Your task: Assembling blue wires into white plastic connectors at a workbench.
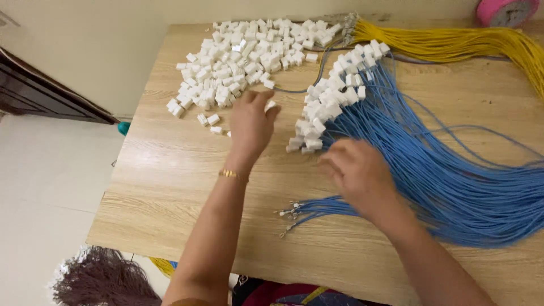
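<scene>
Looking down from the head camera at a pale wood-grain tabletop. Left hand is curled, fingertips pinching one small white plastic connector housing at its upper right edge — the grip is shut on it. A thin gold bracelet sits on that wrist. Just beyond and to the left lies the loose heap of white plastic housings, a few strays near the hand.

Right hand is motion-blurred over the fanned bundle of blue insulated wires; fingers look bent onto the strands, but whether it grips any I cannot tell. Wires run long-axis from lower right up toward upper left, where a cluster of already capped blue wire ends sits between the two hands. Bare metal-terminal wire ends poke out below-left of the right hand — nearer to it than to the left.

Far edge: bundle of yellow wires, pink tape roll. Bottom left, a dark purple wire bundle off the table.
</scene>
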